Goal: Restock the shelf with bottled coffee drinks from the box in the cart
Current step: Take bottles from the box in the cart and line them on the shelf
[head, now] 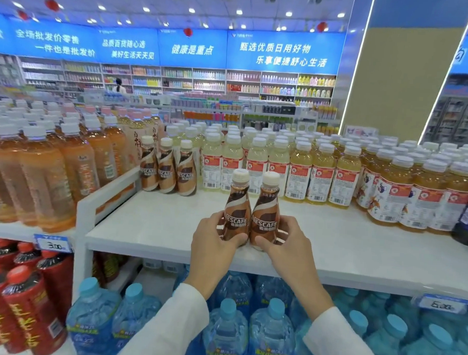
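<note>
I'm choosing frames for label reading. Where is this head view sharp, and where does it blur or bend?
Head view: the coffee bottles gripped by the left hand and right hand are sharp, brand legible; orange bottles at the left edge smear; the wide lens bows the blue banners and tilts the light strip.

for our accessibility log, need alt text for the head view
The left hand grips one brown, cream-capped Nescafe coffee bottle, the right hand a second bottle, upright side by side at the front of a white shelf. Three matching bottles stand back left.
</note>
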A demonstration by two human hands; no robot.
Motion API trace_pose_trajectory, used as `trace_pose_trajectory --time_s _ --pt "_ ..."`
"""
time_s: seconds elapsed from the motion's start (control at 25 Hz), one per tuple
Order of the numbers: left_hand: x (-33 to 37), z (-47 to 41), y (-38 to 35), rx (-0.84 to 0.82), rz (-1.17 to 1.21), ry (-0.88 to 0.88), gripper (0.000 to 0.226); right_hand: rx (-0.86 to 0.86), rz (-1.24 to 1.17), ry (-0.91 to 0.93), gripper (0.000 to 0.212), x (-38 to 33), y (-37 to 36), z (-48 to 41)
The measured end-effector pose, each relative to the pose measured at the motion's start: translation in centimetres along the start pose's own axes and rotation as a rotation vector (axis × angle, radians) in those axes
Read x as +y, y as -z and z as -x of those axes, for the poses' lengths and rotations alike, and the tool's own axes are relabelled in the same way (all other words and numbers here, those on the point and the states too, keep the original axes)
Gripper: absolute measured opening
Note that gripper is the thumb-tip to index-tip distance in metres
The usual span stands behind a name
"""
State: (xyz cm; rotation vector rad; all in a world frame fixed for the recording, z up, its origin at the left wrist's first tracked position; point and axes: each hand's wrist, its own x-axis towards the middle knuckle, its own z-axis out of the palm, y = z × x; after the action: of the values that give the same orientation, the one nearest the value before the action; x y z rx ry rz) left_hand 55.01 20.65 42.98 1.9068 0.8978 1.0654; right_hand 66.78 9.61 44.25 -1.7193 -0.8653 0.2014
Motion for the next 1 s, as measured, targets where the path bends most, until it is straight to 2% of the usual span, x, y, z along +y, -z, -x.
trace_pose_trajectory --time_s 0.12,0.24,0.36,0.64,1.0 --pt "-1.2 -3.8 0.9 0.022 -0.056 0.030 0.052 -0.068 0.095 0.002 0.046 -1.3 -2.8 -3.1" --pt "-2.4 -8.1 1.7 0.038 -0.067 0.071 0.044 -0.114 0.081 0.000 0.044 -2.0 -6.0 -6.9" --pt "-3.5 -11.3 1.7 0.086 -0.012 0.143 0.051 -0.087 0.063 -0.007 0.050 -1.8 -8.8 -10.0" --pt "-5.3 -15.2 0.1 0.209 0.035 0.136 0.033 -0.061 0.016 -0.020 0.053 -0.9 -12.3 -14.6" --pt "-6.0 -17.1 -0.6 0.233 -0.007 0.158 0.037 0.002 0.066 0.034 0.053 0.1 -14.1 -16.2"
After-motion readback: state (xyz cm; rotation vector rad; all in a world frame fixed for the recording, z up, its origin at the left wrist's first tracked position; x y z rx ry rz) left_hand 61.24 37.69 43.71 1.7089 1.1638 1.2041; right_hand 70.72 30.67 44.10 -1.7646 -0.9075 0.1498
